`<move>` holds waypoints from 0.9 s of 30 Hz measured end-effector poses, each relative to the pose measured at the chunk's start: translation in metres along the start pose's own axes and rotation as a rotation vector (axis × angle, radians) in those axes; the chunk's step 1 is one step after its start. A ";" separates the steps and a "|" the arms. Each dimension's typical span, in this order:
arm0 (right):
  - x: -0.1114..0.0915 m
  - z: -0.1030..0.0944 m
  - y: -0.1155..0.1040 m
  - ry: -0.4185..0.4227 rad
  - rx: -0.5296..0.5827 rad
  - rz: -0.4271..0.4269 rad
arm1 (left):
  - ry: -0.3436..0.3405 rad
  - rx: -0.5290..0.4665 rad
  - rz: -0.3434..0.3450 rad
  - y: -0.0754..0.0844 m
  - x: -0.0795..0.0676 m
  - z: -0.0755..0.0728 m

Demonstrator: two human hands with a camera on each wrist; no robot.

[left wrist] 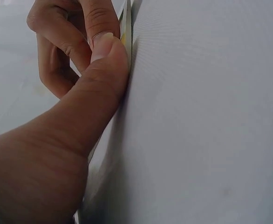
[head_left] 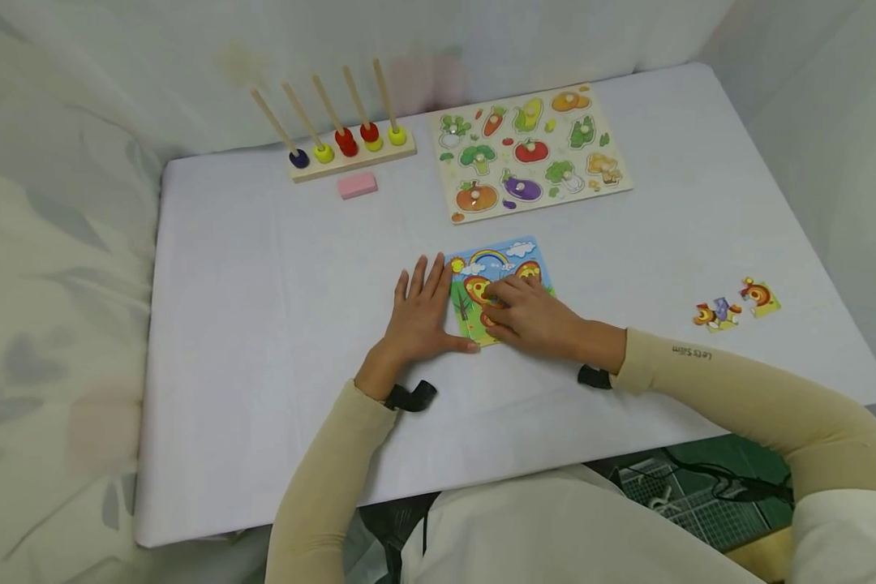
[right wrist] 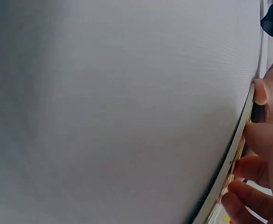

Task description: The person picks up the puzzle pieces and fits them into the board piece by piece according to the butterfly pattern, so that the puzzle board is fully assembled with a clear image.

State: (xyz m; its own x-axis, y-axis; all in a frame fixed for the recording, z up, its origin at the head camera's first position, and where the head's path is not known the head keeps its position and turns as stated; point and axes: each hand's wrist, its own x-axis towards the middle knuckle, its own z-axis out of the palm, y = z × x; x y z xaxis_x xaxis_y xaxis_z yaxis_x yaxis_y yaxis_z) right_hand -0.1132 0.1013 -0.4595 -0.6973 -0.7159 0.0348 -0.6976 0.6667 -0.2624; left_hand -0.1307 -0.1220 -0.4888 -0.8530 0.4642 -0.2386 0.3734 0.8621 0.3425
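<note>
A small picture puzzle (head_left: 514,250) with a rainbow, sun and butterfly lies on the table in the head view. My left hand (head_left: 419,316) rests flat along its left side, fingers spread, with the thumb at the near left corner. My right hand (head_left: 536,316) presses on the picture, its bent fingertips set apart and covering part of the butterfly. The right wrist view shows the fingers (right wrist: 253,170) touching the face beside the puzzle's thin edge (right wrist: 220,182). In the left wrist view, the left thumb (left wrist: 101,84) lies by the edge.
Two loose puzzle pieces, one (head_left: 717,315) beside another (head_left: 759,298), lie at the right. Behind the puzzle is a vegetable peg board (head_left: 474,212). A peg stand with rings (head_left: 358,158) stands at the back left, a pink block (head_left: 358,185) before it.
</note>
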 end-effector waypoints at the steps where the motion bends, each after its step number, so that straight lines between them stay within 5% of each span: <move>1: 0.000 -0.001 0.000 -0.002 0.016 0.002 | -0.001 0.001 0.001 0.000 0.000 0.000; 10: 0.002 -0.008 0.011 -0.065 0.002 -0.119 | -0.012 0.002 0.002 0.001 0.000 -0.003; 16: 0.001 -0.008 0.018 -0.127 0.033 -0.118 | -0.022 0.000 -0.001 0.000 -0.001 -0.002; 27: -0.002 -0.011 0.011 -0.241 -0.126 -0.094 | -0.025 -0.003 -0.012 0.001 -0.001 -0.004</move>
State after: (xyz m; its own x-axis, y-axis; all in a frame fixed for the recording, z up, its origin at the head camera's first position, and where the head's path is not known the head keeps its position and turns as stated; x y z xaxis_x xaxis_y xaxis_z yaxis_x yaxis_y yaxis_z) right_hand -0.1218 0.1121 -0.4519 -0.5796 -0.7945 -0.1811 -0.7830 0.6046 -0.1466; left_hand -0.1309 -0.1219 -0.4844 -0.8480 0.4589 -0.2651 0.3624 0.8671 0.3419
